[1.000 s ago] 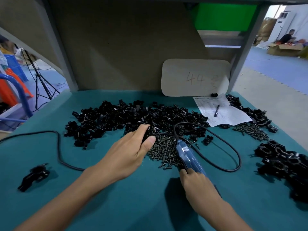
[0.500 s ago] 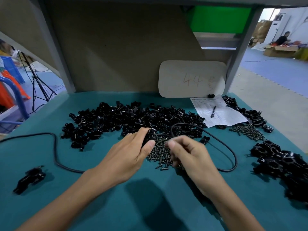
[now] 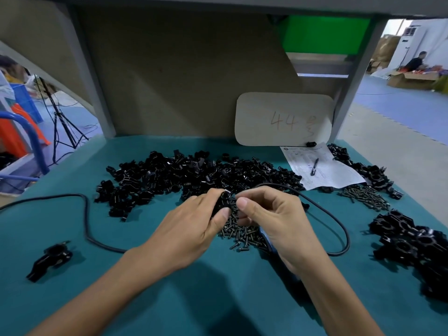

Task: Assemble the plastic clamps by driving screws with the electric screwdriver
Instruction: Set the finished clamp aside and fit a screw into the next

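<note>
We see two bare hands meeting over the teal felt-like tabletop (image 3: pixel 150 299). Our left hand (image 3: pixel 191 229) curls around one small black plastic clamp piece (image 3: pixel 224 202), thumb below and fingers above, its round hole turned up toward us. Our right hand (image 3: pixel 274 221) sits just beside it with thumb and forefinger pinched narrowly together at the clamp's edge; whatever lies between those fingertips is too small for us to tell. Directly under both hands lies one loose pile of short dark metal screws (image 3: pixel 240 235), too many to count, and a second, flatter scatter of the same screws (image 3: pixel 366 198) lies far right. Only a blue sliver of the electric screwdriver's translucent body (image 3: pixel 265 237) shows, lying on the table beneath the right palm, with one thin black rubber cord (image 3: pixel 339 221) looping round to the right. A second black cable (image 3: pixel 84 212) snakes across the left of the table. Behind the hands sprawls one broad heap of glossy black angular clamp parts (image 3: pixel 174 180), uncountable; one smaller heap (image 3: pixel 363 169) sits at the back right, and one cluster of chunkier ring-shaped black assembled clamps (image 3: pixel 412 241) at the right edge. A single assembled clamp (image 3: pixel 49 260) lies alone at the near left. One white printed paper sheet (image 3: pixel 324 170) carries one dark pen (image 3: pixel 314 167), below one rounded beige card (image 3: pixel 283 118) marked 44.
</note>
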Available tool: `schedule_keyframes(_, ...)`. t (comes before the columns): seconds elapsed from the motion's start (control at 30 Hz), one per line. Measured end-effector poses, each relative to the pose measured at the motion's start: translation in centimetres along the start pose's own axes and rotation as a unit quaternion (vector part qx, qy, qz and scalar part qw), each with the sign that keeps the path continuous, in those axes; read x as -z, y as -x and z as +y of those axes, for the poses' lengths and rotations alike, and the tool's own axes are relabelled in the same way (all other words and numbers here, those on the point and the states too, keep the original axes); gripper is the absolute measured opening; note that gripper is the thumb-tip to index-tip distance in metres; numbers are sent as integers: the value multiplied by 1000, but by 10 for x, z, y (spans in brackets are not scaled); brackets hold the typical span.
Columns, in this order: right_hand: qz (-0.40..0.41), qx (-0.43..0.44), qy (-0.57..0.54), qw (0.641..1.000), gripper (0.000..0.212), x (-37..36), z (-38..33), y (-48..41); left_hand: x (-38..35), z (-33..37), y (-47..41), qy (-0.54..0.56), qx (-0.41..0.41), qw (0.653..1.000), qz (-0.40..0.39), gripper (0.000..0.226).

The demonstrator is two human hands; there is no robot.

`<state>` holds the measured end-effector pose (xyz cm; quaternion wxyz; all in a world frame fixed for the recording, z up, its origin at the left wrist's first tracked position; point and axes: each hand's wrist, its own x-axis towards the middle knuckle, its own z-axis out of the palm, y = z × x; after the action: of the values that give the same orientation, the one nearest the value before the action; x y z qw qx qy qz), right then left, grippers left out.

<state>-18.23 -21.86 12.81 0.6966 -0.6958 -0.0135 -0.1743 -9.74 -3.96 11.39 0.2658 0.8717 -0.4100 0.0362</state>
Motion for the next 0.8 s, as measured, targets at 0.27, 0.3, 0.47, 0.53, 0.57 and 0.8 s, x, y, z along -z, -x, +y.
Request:
schedule_keyframes(0.27, -43, -18, 43, 998, 22, 5, 9, -1, 3, 3, 1, -15, -7, 1000, -1, 45)
schedule_keyframes(0.3, -40, -14, 48, 998, 20, 6, 9, -2, 3, 4, 1, -23, -6, 1000, -5, 46)
schedule_keyframes(0.47, -62, -7, 172, 983, 8, 11, 6, -6, 5, 7, 1, -39, -5, 999, -18, 52)
schedule_keyframes(0.53, -79, 8, 256, 963, 25, 10, 4, -7, 5, 8, 2, -47, -10, 999, -23, 54)
schedule_keyframes(0.57, -87, 18, 289, 953, 29, 10, 3, -8, 5, 9, 2, -49, -11, 998, -22, 55)
schedule_keyframes(0.8, -187, -22, 266, 945, 31, 16, -8, -9, 7, 6, 4, -61, -27, 998, -19, 44)
